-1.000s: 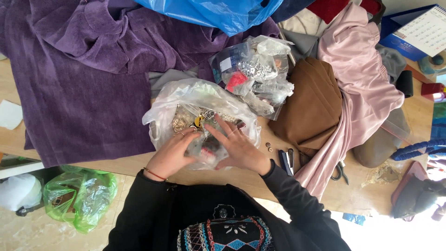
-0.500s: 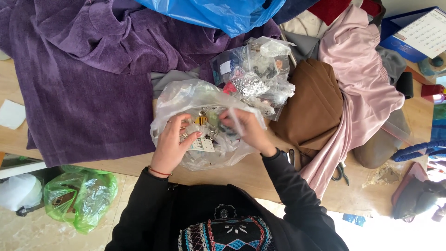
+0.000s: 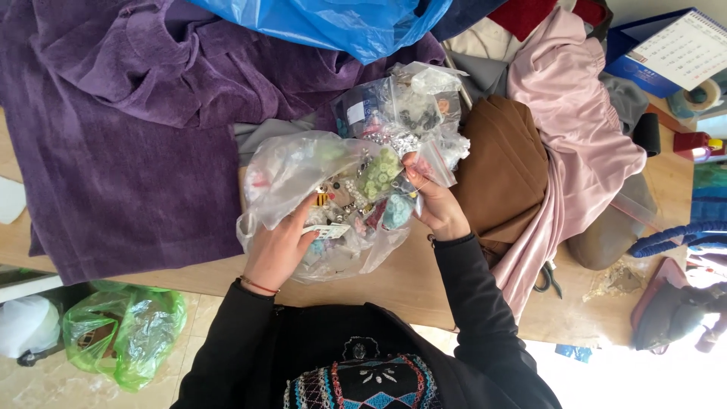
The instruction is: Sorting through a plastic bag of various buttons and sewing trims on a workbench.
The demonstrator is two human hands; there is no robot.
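Pinched between thumb and fingers, the right hand [image 3: 435, 206] holds a small clear zip bag of green buttons [image 3: 381, 173] just above the mouth of the large clear plastic bag [image 3: 303, 170], which sits on the wooden table [image 3: 413, 284] at the middle of the view. At about 8 o'clock from that pinch, the left hand [image 3: 282, 246] is closed on the big bag's crumpled film and props it from below; whether its fingers also clasp one of the small packets inside I cannot tell. To do this sorting well, I judge the left hand should keep the mouth spread wide and steady, so that the right can lift each little packet straight up without snagging the film or spilling loose pieces. A second heap of small clear packets [image 3: 409, 106] lies at 12 o'clock, touching the big bag. Purple velvet cloth [image 3: 113, 136] spreads at 10 o'clock, brown fabric [image 3: 503, 170] lies at 3 o'clock just beside the right hand, and scissors [image 3: 547, 277] rest at 4 o'clock.
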